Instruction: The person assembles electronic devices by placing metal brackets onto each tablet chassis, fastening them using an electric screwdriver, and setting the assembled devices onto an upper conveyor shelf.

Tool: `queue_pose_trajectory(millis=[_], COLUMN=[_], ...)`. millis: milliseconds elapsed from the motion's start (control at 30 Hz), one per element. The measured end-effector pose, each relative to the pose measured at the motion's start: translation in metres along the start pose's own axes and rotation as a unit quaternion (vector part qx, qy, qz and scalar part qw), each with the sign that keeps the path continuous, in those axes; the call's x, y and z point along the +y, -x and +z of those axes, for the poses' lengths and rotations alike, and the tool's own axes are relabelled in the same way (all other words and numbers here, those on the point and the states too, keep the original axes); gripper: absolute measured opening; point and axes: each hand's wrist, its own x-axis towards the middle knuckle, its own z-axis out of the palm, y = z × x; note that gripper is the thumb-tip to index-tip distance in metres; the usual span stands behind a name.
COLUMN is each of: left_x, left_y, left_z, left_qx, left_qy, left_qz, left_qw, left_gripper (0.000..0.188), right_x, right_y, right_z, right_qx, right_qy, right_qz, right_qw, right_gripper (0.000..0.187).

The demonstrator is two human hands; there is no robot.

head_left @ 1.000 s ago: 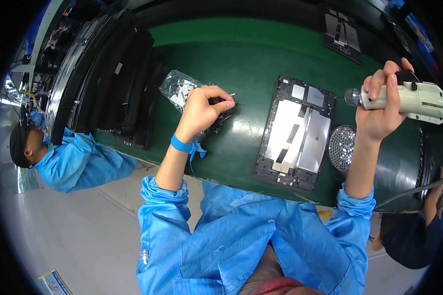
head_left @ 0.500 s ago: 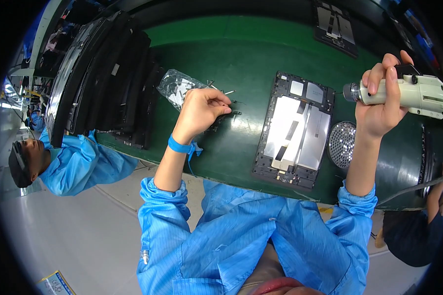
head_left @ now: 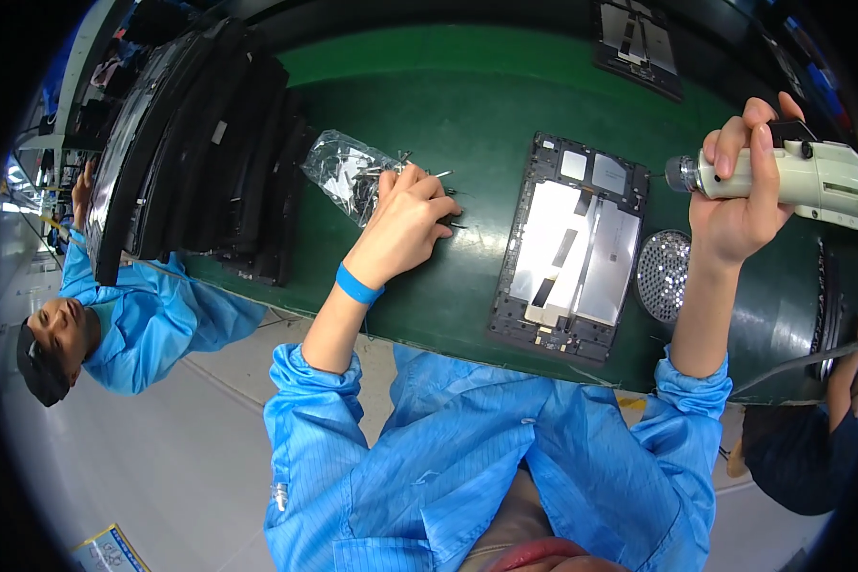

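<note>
Left of the open tablet (head_left: 572, 253), the left hand (head_left: 405, 224) pinches loose screws (head_left: 443, 176) beside a clear bag (head_left: 343, 172). Right of the tablet, the right hand (head_left: 739, 205) is wrapped tight around an electric screwdriver (head_left: 791, 176); a round screw tray (head_left: 664, 275) lies below.

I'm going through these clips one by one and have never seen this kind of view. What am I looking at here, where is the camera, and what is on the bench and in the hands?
There is no machine here: a person in a blue coat works with bare hands, and the camera sits on their head looking down, so its wide lens bends straight edges. The left hand, with a blue wristband, rests on small loose screws beside a clear plastic bag on the green work surface. The right hand holds a pale electric screwdriver raised above the bench. Between the hands lies an opened tablet-like device, with a round perforated disc beside it. Dark flat panels are stacked at the left. Other workers are visible at both edges.
</note>
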Motion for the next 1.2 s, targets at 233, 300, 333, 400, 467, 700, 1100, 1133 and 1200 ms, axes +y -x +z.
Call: queue_pose_trajectory(millis=[233,300,333,400,467,700,1100,1133,1200], left_x=[0.001,0.004,0.007,0.011,0.01,-0.007,-0.008,-0.009,-0.008], left_y=[-0.007,-0.021,-0.03,-0.057,-0.086,-0.134,-0.139,-0.136,-0.133], left_z=[0.0,0.0,0.0,0.005,0.013,0.044,0.04,0.042,0.044], left_qx=[0.052,0.08,0.106,0.112,0.061,0.03,0.033,0.034,0.021], left_qy=[0.046,0.121,0.195,0.208,0.296,0.309,0.183,0.183,0.231], left_qz=[0.026,-0.008,-0.048,-0.043,-0.134,-0.117,-0.021,-0.023,-0.077], left_qw=[0.997,0.989,0.974,0.971,0.944,0.943,0.982,0.982,0.97], left_gripper=[0.01,0.008,0.006,0.006,0.007,0.008,0.01,0.01,0.011], right_x=[-0.001,0.001,0.002,0.001,0.001,0.002,0.004,0.005,0.007], right_y=[-0.001,-0.001,-0.001,0.0,0.0,0.001,-0.002,-0.001,-0.003], right_z=[-0.001,0.001,0.002,0.001,0.001,0.003,-0.001,0.0,0.0], right_qx=[0.011,0.011,0.014,0.015,0.014,0.016,0.014,0.012,0.007], right_qy=[-0.002,0.0,-0.002,-0.001,0.006,0.015,0.015,0.017,0.015], right_qz=[0.002,-0.004,-0.003,-0.005,-0.003,0.0,-0.004,-0.001,0.0], right_qw=[1.0,1.0,1.0,1.0,1.0,1.0,1.0,1.0,1.0], right_gripper=[0.037,0.038,0.038,0.039,0.039,0.041,0.04,0.04,0.04])
